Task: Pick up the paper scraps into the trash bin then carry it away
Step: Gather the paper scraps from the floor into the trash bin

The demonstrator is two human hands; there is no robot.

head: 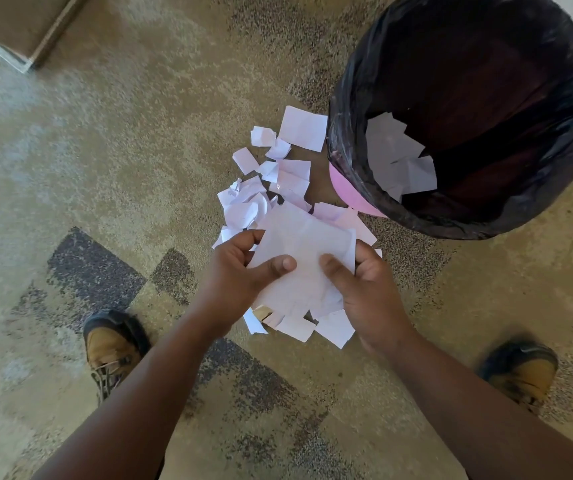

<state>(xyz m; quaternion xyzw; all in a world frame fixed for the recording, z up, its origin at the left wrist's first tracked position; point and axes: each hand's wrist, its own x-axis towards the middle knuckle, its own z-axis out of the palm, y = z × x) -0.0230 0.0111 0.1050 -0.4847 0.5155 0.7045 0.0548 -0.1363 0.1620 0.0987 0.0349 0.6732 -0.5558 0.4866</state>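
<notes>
Your fingers on both the left hand (235, 271) and the right hand (364, 289) are tucked behind the held sheet of paper (304, 251), so only the thumbs show on top. That sheet covers part of the paper scraps (271, 174) on the floor, and how many lie beneath it cannot be told. The trash bin (357, 199) has a dark bottom you cannot make out. Your right shoe (520, 372) is blurred. A piece of furniture (18, 26) is cut off at the top left edge.
</notes>
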